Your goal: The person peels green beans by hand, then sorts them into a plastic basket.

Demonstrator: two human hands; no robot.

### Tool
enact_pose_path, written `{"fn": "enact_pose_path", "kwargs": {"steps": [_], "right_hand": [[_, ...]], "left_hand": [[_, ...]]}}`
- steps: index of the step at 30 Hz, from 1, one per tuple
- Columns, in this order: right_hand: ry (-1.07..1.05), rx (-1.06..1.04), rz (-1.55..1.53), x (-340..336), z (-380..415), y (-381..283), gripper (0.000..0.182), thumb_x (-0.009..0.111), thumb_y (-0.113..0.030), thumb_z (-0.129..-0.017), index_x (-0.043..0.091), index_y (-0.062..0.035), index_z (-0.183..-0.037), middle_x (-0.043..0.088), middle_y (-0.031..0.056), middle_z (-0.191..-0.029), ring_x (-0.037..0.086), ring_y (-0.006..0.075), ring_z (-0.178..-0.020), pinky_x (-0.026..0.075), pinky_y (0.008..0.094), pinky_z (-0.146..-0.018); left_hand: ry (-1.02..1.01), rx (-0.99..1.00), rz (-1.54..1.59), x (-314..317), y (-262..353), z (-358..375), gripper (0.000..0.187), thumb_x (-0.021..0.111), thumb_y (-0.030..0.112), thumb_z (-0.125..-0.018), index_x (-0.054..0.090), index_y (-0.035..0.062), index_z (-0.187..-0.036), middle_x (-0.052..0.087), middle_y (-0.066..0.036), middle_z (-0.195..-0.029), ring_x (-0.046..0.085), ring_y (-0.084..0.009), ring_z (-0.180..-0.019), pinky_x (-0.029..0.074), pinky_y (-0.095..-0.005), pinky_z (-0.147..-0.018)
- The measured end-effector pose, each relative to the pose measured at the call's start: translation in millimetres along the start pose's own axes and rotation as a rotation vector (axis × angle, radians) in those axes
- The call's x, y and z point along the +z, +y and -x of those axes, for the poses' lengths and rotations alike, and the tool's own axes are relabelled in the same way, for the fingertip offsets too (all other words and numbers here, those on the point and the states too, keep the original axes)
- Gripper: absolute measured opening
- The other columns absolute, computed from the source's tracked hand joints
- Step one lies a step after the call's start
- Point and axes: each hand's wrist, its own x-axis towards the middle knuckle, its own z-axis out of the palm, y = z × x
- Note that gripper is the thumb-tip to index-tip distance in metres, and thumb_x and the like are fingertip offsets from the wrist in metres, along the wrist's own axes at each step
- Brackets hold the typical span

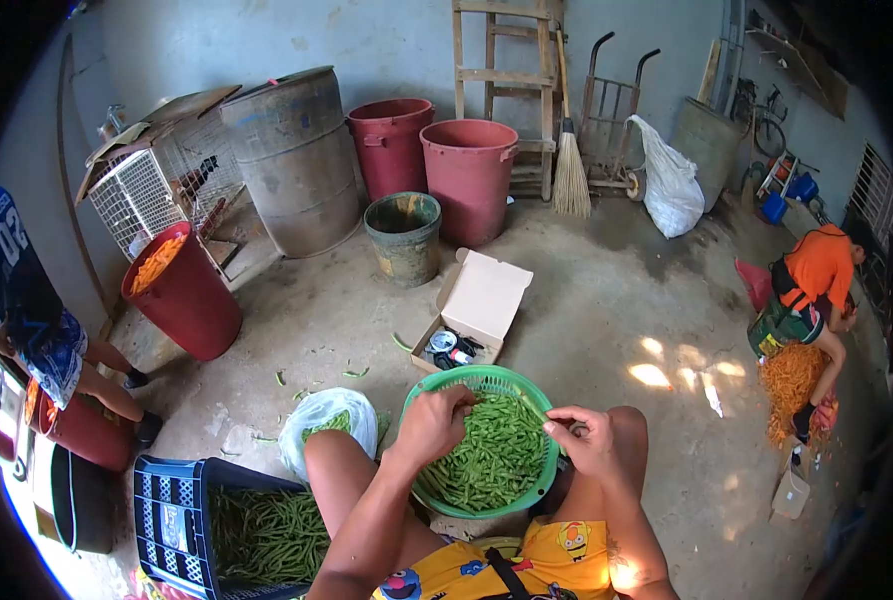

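Note:
A green plastic basket (542,488) full of cut green bean pieces (491,455) sits between my knees. My right hand (588,440) is over the basket's right rim, pinching a green bean (533,406) between thumb and fingers. Above the left rim, my left hand (432,428) is closed with its fingertips together; whatever it may hold is too small to make out. Long whole beans (271,535) fill a tipped dark blue crate (173,530) to my left. Beside my left knee is a clear plastic bag (298,432) holding more green beans.
An open cardboard box (486,290) with small items lies beyond the basket. Red bins (471,190), a metal drum (296,165) and a green bucket (403,240) stand behind. One person (41,290) stands left; another (816,270) sits right by an orange shredded heap (794,388).

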Motion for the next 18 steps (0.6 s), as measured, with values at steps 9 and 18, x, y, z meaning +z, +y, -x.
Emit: {"fn": "enact_pose_path", "kwargs": {"steps": [9,18], "right_hand": [[0.058,0.238,-0.233,8,15,26,0.02,0.076,-0.008,-0.092,0.074,0.0025,-0.109,0.07,-0.0006,-0.082,0.057,0.0031,-0.069,0.045,0.0194,-0.061],[-0.022,0.28,-0.272,15,35,17,0.018,0.073,-0.001,-0.093,0.071,0.0065,-0.109,0.07,0.0024,-0.087,0.059,0.005,-0.076,0.046,0.0201,-0.066]], "left_hand": [[-0.057,-0.106,0.27,11,7,-8,0.013,0.069,-0.006,-0.086,0.071,-0.0011,-0.098,0.072,-0.013,-0.096,0.07,-0.0248,-0.093,0.054,-0.0343,-0.083],[-0.279,-0.373,0.841,28,-19,0,0.016,0.071,-0.001,-0.093,0.068,-0.0023,-0.109,0.069,-0.002,-0.105,0.064,-0.0093,-0.098,0.051,-0.0258,-0.088]]}}
